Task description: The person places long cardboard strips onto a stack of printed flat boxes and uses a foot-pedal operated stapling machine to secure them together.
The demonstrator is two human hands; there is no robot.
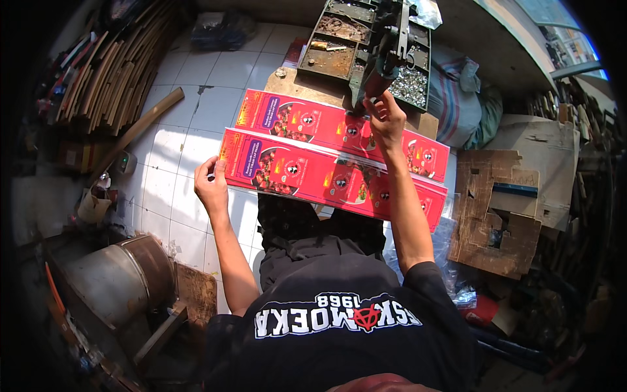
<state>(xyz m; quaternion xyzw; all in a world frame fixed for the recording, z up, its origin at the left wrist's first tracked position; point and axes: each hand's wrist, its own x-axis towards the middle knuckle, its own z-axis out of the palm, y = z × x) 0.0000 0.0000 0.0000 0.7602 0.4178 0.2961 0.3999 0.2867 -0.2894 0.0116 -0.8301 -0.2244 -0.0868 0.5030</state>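
Long red glossy card sheet (330, 178), centre: flat, purple panel (252, 159) at 9 o'clock end, food prints. Matching red sheet (328, 125) alongside, 12 o'clock. Left hand (212, 185), 9 o'clock: pinching nearer sheet's end. Right hand (386, 121), 1 o'clock: fingers curled at dark metal machine (379, 80); grip cannot be told.

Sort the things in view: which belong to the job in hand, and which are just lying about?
Probably the job:
near red sheet, in the left fingers
far red sheet
dark metal machine
compartmented tray

Apparently just lying about:
cardboard stack
metal drum
striped sack
torn cardboard
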